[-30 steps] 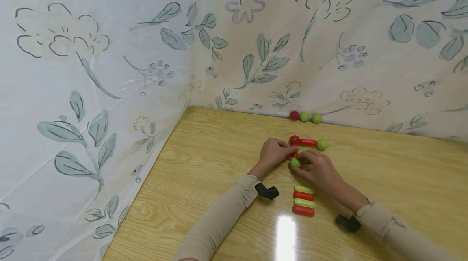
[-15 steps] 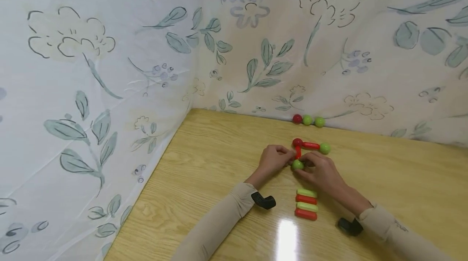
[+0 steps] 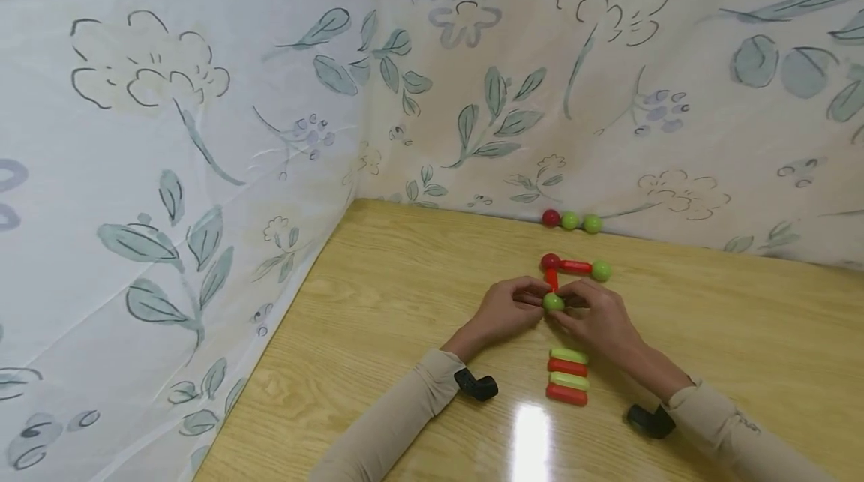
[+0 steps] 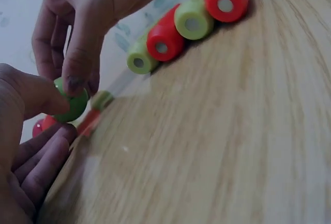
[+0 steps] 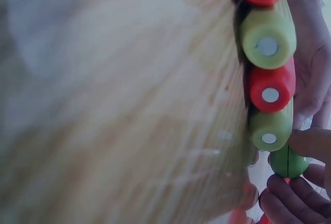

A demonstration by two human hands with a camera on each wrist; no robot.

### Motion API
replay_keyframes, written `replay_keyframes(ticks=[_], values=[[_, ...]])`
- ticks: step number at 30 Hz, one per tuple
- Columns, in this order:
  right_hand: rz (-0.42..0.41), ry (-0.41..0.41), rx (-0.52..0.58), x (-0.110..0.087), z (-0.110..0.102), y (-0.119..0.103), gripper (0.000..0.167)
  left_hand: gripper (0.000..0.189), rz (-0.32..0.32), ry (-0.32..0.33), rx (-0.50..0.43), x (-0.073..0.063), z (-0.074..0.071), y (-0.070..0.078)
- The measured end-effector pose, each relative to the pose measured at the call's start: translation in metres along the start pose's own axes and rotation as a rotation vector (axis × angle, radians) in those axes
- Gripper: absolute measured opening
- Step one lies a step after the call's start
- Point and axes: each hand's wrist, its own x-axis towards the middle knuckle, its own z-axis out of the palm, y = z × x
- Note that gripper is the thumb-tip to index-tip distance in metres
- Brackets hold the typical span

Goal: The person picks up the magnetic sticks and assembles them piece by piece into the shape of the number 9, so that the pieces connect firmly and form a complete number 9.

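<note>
In the head view a small green ball sits between both hands. My left hand holds it from the left, its thumb on the ball in the left wrist view. From the right, my right hand pinches the same ball between thumb and fingers. A red magnetic rod runs from this ball back to a dark red ball. Another red rod leads rightward from the red ball to a second green ball. Together the pieces form a corner shape.
Closer to the person lies a row of several red and yellow-green rods, their round metal ends showing in the wrist views. One red ball and two green balls stand along the back edge of the wooden table, before a flowered cloth.
My left hand has shifted from the red rod onto the near green ball. The right hand stays at that ball. The head view has tilted slightly.
</note>
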Motion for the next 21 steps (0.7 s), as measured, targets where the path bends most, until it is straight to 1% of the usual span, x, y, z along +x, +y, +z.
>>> replay_keyframes(ticks=[2, 6, 13, 15, 17, 21], values=[[0.005, 0.000, 0.007, -0.001, 0.000, 0.000, 0.032, 0.036, 0.015, -0.015, -0.003, -0.001, 0.001, -0.001], [0.005, -0.008, 0.022, -0.001, 0.001, 0.000, 0.030, 0.038, 0.043, -0.016, 0.017, -0.002, 0.001, -0.003], [0.002, -0.036, 0.037, -0.003, -0.003, -0.001, 0.027, 0.037, 0.103, 0.012, 0.106, 0.002, 0.005, -0.005], [0.011, -0.053, 0.018, -0.004, -0.006, -0.002, 0.027, 0.036, 0.118, 0.024, 0.120, 0.002, 0.006, -0.005], [0.029, -0.086, -0.008, -0.007, -0.009, -0.005, 0.024, 0.035, 0.126, 0.032, 0.131, 0.001, 0.006, -0.005], [0.060, -0.213, -0.085, -0.014, -0.019, -0.013, 0.014, 0.034, 0.125, 0.036, 0.145, 0.000, 0.007, -0.005]])
